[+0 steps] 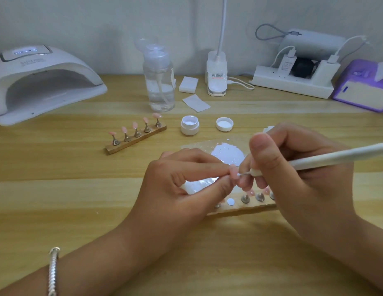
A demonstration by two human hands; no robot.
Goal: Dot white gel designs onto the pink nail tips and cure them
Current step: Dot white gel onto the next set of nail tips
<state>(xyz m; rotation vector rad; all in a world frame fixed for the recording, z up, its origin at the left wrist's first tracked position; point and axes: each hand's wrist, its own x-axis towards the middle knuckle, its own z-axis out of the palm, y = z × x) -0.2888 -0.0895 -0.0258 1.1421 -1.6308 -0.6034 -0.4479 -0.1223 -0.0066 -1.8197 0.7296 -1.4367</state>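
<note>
pink nail tip (233,175) pinched by left hand (182,189), glossy; dotting pen (314,160) tip touching

We see only a sliver of the pink nail tip (235,175) pinched in the left grip (186,182); any white dot on it is too small to tell. The right grip (293,174) covers the right end of the near wooden holder (239,210) and most of its tips, and both grips hide parts of the clear palette (197,147). The dotting pen (336,155) runs off the right edge, where the purple box (361,90) is also cut. The curing lamp (43,86) is clipped at the left edge and the desk lamp's neck (222,24) at the top. The label (217,75) on its clamp is unreadable.
</note>
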